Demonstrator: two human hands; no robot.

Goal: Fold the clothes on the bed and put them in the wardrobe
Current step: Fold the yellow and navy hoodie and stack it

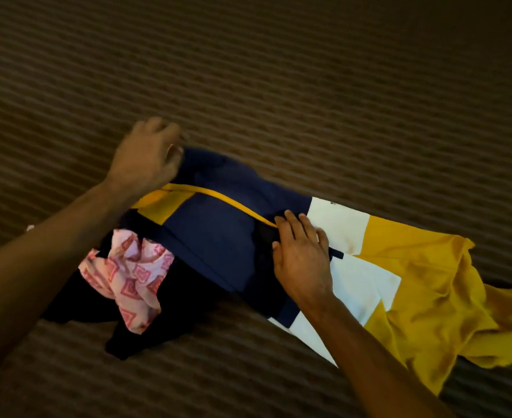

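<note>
On the bed (309, 70), covered in brown ribbed fabric, a shirt (218, 236) in navy, white and yellow blocks lies spread from the middle toward the right edge, its yellow end rumpled at the lower right. The left hand (146, 155) is at the shirt's far left end, fingers curled and pinching the navy cloth there, lifting that edge slightly off the bed; the hand is a little blurred, so the exact finger placement is hard to make out. The right hand (303, 251) lies flat on the middle of the shirt, fingers straight and close together, palm down, pressing the cloth where the navy part meets the white. A thin yellow stripe (227, 197) runs across the navy part from near the left wrist to the right fingertips. Just beside the shirt on its near left side, partly under it, lies a black garment (173, 312), and on top of that sits a crumpled pink cloth (131, 276) with a red square pattern. Both forearms come in from the bottom of the view, the left one crossing above the pink cloth.
</note>
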